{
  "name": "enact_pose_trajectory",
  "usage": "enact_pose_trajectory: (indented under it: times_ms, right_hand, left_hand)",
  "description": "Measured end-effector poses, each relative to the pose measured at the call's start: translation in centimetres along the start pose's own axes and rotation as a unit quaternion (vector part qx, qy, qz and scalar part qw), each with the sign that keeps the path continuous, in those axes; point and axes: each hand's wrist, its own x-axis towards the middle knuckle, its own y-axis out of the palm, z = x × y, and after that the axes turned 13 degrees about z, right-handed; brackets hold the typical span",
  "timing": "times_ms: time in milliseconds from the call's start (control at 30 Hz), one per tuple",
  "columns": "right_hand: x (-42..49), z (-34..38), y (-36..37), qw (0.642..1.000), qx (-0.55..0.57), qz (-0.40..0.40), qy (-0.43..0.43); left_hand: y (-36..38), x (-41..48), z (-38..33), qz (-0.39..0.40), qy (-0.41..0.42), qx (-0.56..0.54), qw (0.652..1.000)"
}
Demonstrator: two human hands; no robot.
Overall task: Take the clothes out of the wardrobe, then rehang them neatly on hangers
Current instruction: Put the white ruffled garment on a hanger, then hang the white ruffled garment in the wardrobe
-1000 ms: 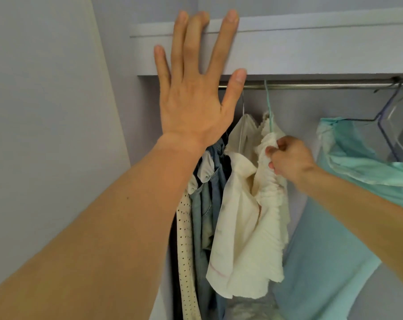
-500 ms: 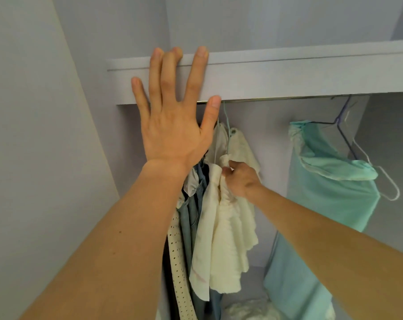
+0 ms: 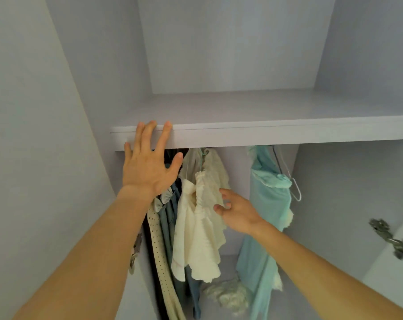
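A cream ruffled garment (image 3: 201, 218) hangs on a thin green hanger (image 3: 202, 155) under the wardrobe shelf (image 3: 265, 132). My left hand (image 3: 149, 167) is spread flat against the shelf's front edge, holding nothing. My right hand (image 3: 235, 211) hovers at the cream garment's right side with fingers apart, fingertips close to the cloth. Left of the cream piece hang a blue denim garment (image 3: 170, 215) and a dotted beige one (image 3: 160, 250). A teal dress (image 3: 267, 204) hangs apart on the right, next to a white wire hanger (image 3: 294, 188). The rail is hidden by the shelf.
The grey wardrobe side wall (image 3: 45, 135) stands close on the left. A metal door hinge (image 3: 390, 236) sits on the right panel. A crumpled whitish bundle (image 3: 228, 294) lies on the wardrobe floor between the hanging clothes. The upper compartment (image 3: 230, 54) is open above the shelf.
My right hand has let go of the cream garment and opened, moving down and right. The view has tilted up, showing the upper compartment. My left hand stays on the shelf edge.
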Motion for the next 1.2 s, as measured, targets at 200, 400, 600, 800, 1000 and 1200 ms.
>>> enact_pose_trajectory:
  times_ms: [200,400,600,800,1000,1200]
  right_hand:
    - [-14.0,1.4,-2.1,0.990,0.074,-0.069,-0.098]
    - [-23.9,-0.7,-0.4,0.979,0.108,-0.104,-0.135]
    - [-27.9,-3.8,6.2,0.984,0.037,-0.089,-0.152]
    - [-28.1,-7.3,14.9,0.986,-0.068,0.057,-0.141]
    - [-26.6,-6.6,20.8,0.925,-0.183,0.248,-0.223]
    - [-27.2,-5.2,24.5,0.773,-0.309,0.432,-0.347]
  left_hand:
    - [-4.1,-4.6,-2.0,0.146,-0.058,-0.056,0.986]
    - [0.3,-18.8,-5.6,0.124,-0.032,-0.171,0.977]
    - [4.3,-33.3,-7.6,0.179,-0.064,-0.160,0.969]
    - [7.0,-44.3,-7.0,0.276,-0.184,-0.119,0.936]
    - [6.3,-53.9,-7.3,0.299,-0.401,-0.093,0.861]
    - [4.3,-63.1,-13.1,0.229,-0.635,-0.106,0.730]
